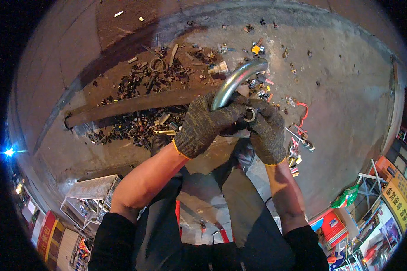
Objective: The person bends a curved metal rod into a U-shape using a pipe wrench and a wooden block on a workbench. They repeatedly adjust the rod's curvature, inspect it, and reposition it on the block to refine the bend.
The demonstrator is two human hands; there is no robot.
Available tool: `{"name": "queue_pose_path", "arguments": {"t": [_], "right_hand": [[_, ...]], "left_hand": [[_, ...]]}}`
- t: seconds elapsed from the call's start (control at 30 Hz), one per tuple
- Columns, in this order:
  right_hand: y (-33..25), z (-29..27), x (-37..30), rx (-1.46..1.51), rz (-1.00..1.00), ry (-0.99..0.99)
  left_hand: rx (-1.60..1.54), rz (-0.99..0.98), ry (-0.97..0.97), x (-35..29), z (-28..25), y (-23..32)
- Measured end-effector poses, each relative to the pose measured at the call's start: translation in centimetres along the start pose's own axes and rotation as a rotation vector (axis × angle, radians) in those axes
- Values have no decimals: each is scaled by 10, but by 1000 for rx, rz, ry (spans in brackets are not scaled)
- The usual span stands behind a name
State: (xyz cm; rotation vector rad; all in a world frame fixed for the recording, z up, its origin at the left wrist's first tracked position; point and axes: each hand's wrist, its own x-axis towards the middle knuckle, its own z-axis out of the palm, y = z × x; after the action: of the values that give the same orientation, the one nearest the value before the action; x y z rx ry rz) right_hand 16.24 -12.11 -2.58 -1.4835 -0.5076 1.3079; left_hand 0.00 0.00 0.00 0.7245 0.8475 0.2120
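A shiny, curved metal pipe (235, 82) rises from my left hand (200, 125), whose gloved fingers are wrapped round its lower end. Close beside it, my right hand (269, 133), in a matching dark knit glove with a yellow cuff, pinches a small metal ring (253, 118) between its fingertips. The fingers of both hands meet around the ring, so I cannot tell whether the ring touches the pipe. Behind the hands, a grey block-like surface (242, 90) is mostly hidden.
A long rusty beam (131, 105) lies across the floor to the left. Heaps of small metal parts (142, 81) surround it. Right of my hands lie a red strap (304, 115) and scattered tools (305, 142). A wire-mesh basket (95, 189) stands at lower left.
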Motion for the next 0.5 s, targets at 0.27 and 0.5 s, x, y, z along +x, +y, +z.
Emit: {"name": "queue_pose_path", "arguments": {"t": [0.27, 0.5], "right_hand": [[-2, 0, -5, -75, 4, 70], [-23, 1, -14, -115, -109, 69]], "left_hand": [[3, 28, 4, -1, 5, -2], [203, 166, 14, -7, 9, 11]]}}
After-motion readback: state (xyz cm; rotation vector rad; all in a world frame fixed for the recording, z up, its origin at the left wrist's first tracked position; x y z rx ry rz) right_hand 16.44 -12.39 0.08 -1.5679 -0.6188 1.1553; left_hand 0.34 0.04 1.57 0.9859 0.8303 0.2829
